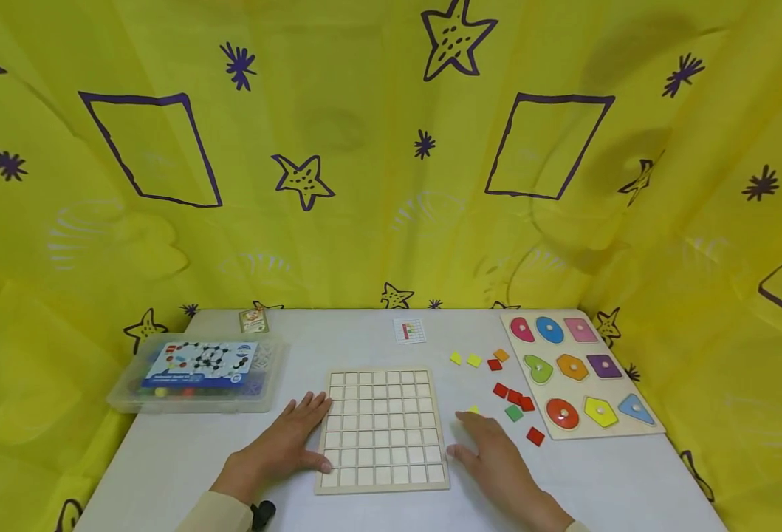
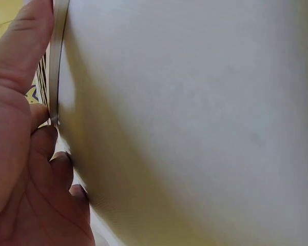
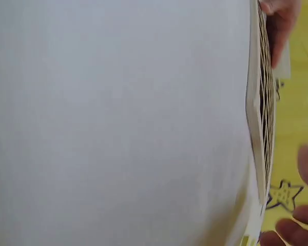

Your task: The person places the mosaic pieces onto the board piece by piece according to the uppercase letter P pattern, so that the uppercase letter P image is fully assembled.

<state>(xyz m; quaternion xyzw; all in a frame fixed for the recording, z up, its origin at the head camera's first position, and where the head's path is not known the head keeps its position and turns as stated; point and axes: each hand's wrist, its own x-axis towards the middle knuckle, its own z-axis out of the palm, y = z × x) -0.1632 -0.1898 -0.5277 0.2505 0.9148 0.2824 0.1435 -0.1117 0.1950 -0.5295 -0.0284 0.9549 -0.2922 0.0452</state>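
Note:
A wooden grid board (image 1: 382, 489) with bare square cells lies flat on the white table. My left hand (image 1: 284, 443) rests along its left side, thumb and fingertips touching the frame, as the left wrist view also shows. At the board's right side hovers or rests my right hand (image 1: 497, 458), thumb and index finger apart. Just beyond its fingers sits a yellow tile (image 1: 473, 409), partly covered by them. No held thing shows in the right wrist view, where the fingers (image 3: 297, 233) are spread. Red tiles (image 1: 526, 403) and a green tile (image 1: 513, 413) lie to its right.
A wooden shape puzzle board (image 1: 630, 431) with knobbed pieces stands at the right. More yellow tiles (image 1: 473, 360) and an orange tile (image 1: 501, 355) lie farther back. A small pattern card (image 1: 409, 331) is behind the grid. Left are a clear plastic case (image 1: 258, 403) and a small card box (image 1: 254, 321).

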